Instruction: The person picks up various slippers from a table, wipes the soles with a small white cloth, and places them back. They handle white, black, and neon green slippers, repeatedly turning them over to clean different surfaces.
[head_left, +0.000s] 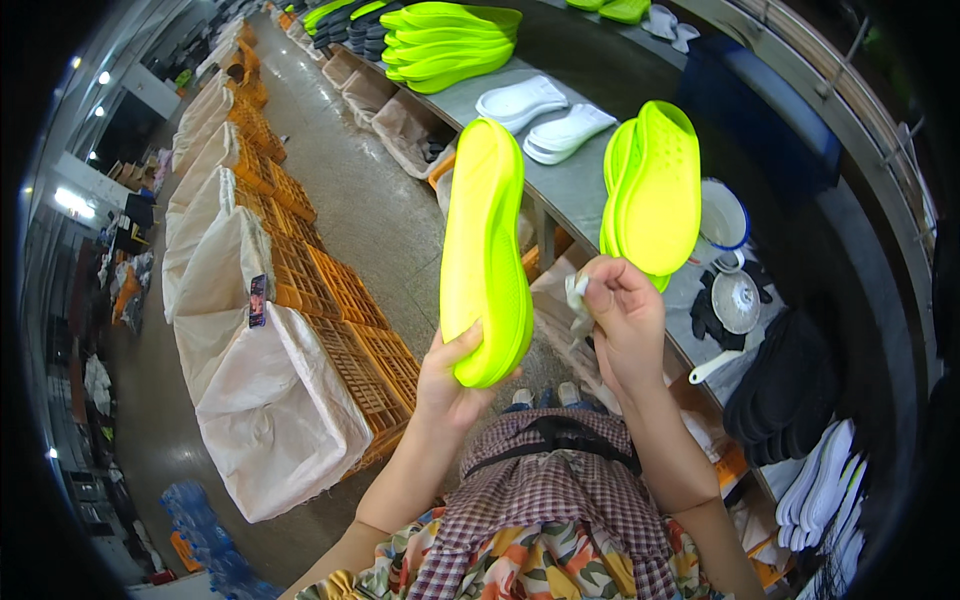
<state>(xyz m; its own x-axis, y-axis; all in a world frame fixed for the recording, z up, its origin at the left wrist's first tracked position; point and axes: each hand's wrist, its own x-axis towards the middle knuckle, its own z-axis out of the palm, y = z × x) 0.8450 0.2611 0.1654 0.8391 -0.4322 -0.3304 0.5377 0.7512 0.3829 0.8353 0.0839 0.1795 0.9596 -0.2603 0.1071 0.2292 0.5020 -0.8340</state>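
Observation:
A neon yellow-green shoe sole (486, 247) stands nearly upright in my left hand (457, 371), which grips its lower end with the thumb across the near face. My right hand (626, 319), to the right of that sole, pinches a small crumpled white cloth (577, 300) between thumb and fingers. Just beyond my right hand, a stack of similar yellow-green soles (656, 195) lies at the workbench's edge. White soles (521, 101) rest in small piles farther along the grey workbench (566, 180).
Orange plastic crates (352, 292) lined with white cloth (262, 427) line the left. On the bench are an enamel mug (724, 214), a strainer-like lid (736, 301), a white handle (716, 366), stacked black soles (784, 390) and more white soles (817, 480). Plastic bottles (206, 532) stand lower left.

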